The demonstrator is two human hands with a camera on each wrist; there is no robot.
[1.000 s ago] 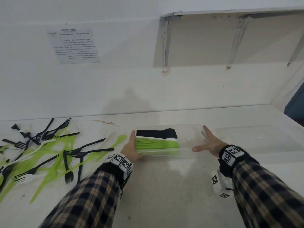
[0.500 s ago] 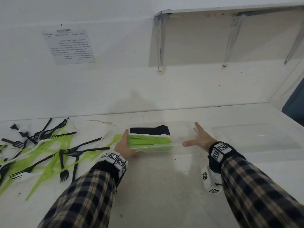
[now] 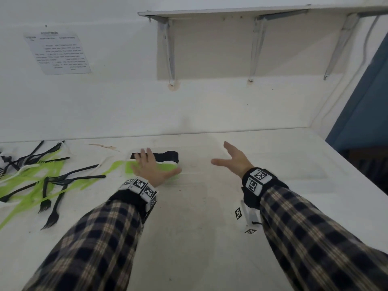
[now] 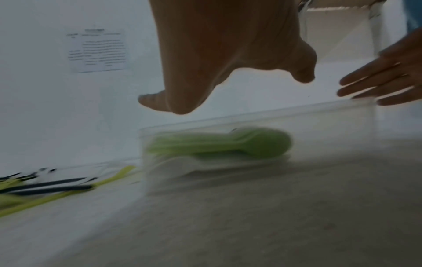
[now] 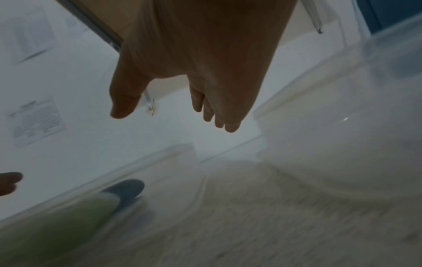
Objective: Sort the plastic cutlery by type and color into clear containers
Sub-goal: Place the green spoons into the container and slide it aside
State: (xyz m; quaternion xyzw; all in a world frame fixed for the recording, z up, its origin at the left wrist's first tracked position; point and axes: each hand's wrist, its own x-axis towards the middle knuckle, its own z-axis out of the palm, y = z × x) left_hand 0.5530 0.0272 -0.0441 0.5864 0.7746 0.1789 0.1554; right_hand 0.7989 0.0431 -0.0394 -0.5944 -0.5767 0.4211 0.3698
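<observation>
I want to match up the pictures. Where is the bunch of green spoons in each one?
Head: green spoons left of centre, partly under the left hand.
Left wrist: green spoons centre, inside the clear box.
Right wrist: blurry green spoons at bottom left.
Shared landmark: the paper sheet on the wall.

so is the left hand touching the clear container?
Apart. Left wrist view shows the left hand above the clear container, white wall visible between fingertips and rim.
</observation>
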